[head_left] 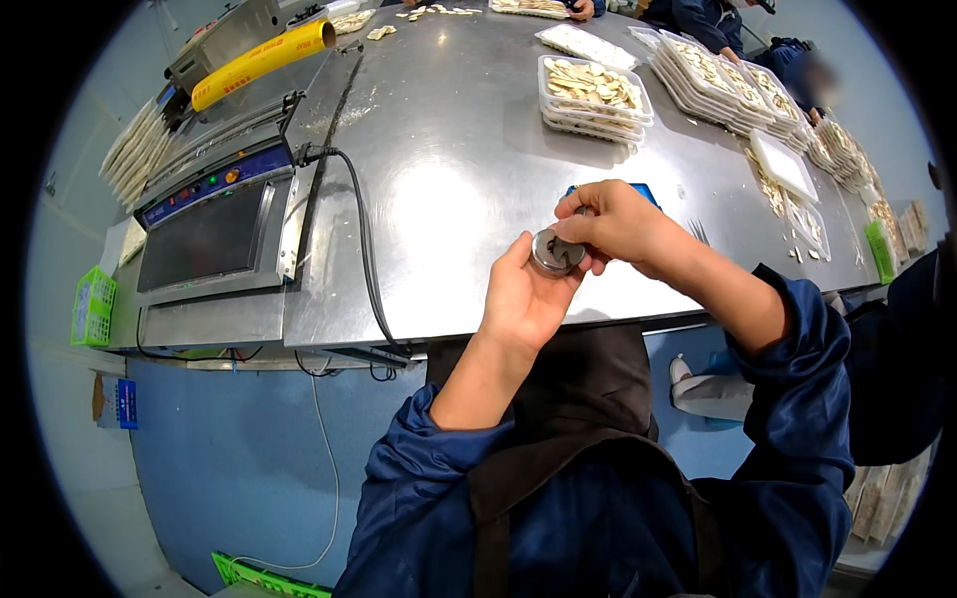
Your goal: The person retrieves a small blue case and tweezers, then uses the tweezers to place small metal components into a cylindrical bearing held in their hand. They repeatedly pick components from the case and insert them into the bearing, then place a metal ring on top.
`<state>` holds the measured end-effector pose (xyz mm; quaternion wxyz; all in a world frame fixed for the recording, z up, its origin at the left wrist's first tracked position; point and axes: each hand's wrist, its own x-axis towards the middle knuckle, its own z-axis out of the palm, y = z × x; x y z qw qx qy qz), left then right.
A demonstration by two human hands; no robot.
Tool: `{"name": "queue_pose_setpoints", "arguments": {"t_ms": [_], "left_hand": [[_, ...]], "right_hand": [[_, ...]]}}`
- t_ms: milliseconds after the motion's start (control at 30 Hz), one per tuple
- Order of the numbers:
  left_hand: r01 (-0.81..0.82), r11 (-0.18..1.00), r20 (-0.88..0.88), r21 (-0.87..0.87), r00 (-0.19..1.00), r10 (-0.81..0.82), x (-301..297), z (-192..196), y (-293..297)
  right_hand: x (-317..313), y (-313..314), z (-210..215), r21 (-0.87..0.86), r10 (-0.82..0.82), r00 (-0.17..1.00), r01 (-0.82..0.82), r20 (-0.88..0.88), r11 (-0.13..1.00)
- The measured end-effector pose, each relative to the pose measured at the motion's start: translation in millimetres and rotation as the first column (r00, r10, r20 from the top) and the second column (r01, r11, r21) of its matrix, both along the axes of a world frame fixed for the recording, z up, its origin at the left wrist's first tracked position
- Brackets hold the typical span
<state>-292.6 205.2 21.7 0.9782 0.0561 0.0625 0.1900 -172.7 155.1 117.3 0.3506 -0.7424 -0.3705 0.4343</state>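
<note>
At the left of the frame a wrapping machine (214,234) sits on the steel desk (469,169), with a yellow film roll (264,62) above it in the upper left and a black cable (364,249) running down off the desk's near edge. A green basket (93,306) hangs at the far left.

In the middle of the frame the left hand (523,299) cups a small round metal object (555,252), its grip curled around the object from below. The right hand (618,224) comes over from the right, fingertips pressed together in a pinch on the top of the same object. The object is held just above the desk's near edge, not resting on it.

The likely trouble: the object looks smooth and is gripped only by fingertips, so a slip would send it over the edge to the floor. A blue item (643,191) lies half hidden behind the right hand.

Further right, a stack of clear trays (593,95) holds pale slices; more trays (728,85) line the upper right, near enough for a swinging elbow to nudge them.
</note>
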Motion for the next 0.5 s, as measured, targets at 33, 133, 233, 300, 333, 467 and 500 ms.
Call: {"name": "queue_pose_setpoints", "arguments": {"t_ms": [33,133,233,300,333,467,500], "left_hand": [[-0.005,1.000,0.011,-0.003,1.000,0.005,-1.2,-0.7,0.7],[-0.039,0.998,-0.048,-0.056,0.998,0.036,-1.5,4.8,-0.9],[-0.026,0.998,-0.016,-0.054,1.000,0.026,-2.2,3.9,0.2],[-0.046,0.997,-0.058,-0.058,0.997,0.043,-3.2,7.6,1.0],[-0.056,0.997,-0.079,-0.059,0.996,0.051,-3.6,9.0,1.3],[-0.042,0.996,-0.051,-0.080,0.998,0.038,-6.9,7.7,3.4],[-0.038,0.995,-0.042,-0.089,0.999,0.035,-7.3,5.6,4.2]], "right_hand": [[-0.5,-0.9,3.6,-0.012,0.026,1.000,-0.026,-0.014,1.000],[0.2,-4.7,17.7,-0.039,0.075,0.994,-0.078,-0.079,0.996],[3.4,-6.2,15.1,0.004,0.106,0.987,-0.106,-0.119,0.994],[8.4,-3.7,11.4,-0.015,0.171,0.980,-0.173,-0.105,0.985],[10.0,-5.2,11.8,0.004,0.236,0.972,-0.236,-0.016,0.972],[9.1,-9.9,13.9,-0.023,0.388,0.844,-0.409,0.369,0.912],[5.6,-8.0,16.6,-0.061,0.386,0.811,-0.402,0.439,0.914]]}}
